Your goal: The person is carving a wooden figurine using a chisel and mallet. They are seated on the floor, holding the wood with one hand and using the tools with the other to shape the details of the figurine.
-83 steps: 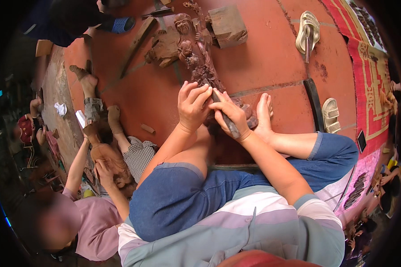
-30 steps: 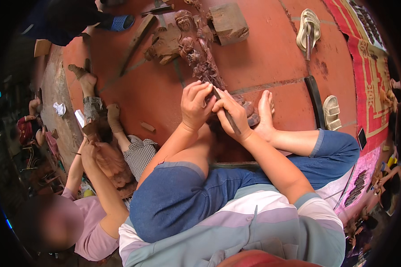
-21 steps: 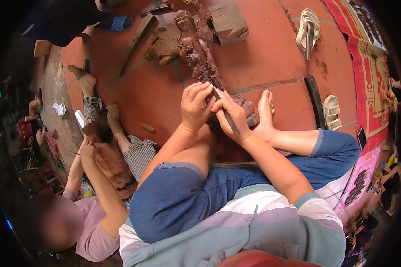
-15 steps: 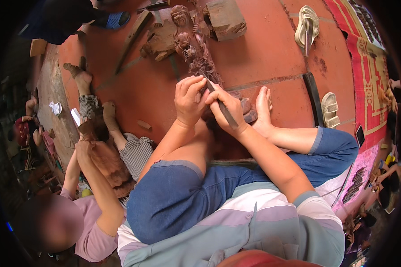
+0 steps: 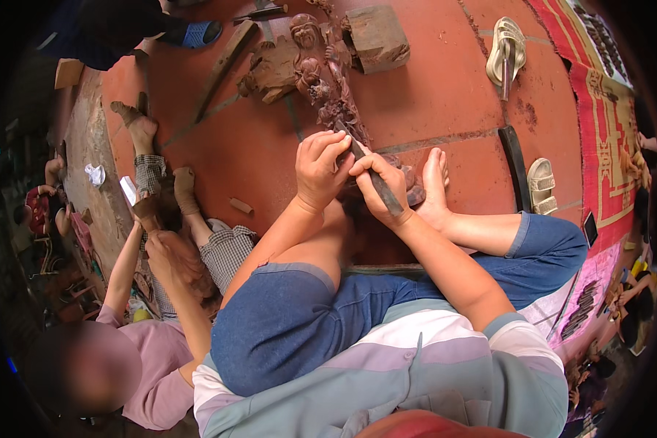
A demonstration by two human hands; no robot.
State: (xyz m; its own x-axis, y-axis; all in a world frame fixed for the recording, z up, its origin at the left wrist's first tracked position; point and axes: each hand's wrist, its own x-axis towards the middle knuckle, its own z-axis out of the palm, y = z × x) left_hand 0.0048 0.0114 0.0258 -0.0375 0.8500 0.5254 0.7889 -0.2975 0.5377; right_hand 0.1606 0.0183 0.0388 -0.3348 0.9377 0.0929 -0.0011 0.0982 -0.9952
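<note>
A reddish-brown carved wooden figurine (image 5: 320, 82) leans in front of me, its lower part hidden behind my hands. It shows a bearded figure, rounded shapes and a staff along one side. My right hand (image 5: 383, 186) is closed around a dark, slim carving chisel (image 5: 378, 179), whose back end slants toward me. My left hand (image 5: 320, 166) is closed at the chisel's front, with thumb and fingers pinched by its tip. That tip meets the figurine's lower carving; the exact contact is hidden by my fingers.
Rough wood blocks (image 5: 376, 38) lie behind the figurine on red floor tiles (image 5: 445, 80). Sandals (image 5: 542, 186) and a long dark tool (image 5: 515, 168) lie right, near a red patterned mat (image 5: 606, 168). At left, a co-worker's hands (image 5: 157, 252) hold a brown wooden piece.
The view has shifted slightly, so the floor things sit a little lower and farther right. Both my hands keep their grip near the figurine. The co-worker's arms have moved.
</note>
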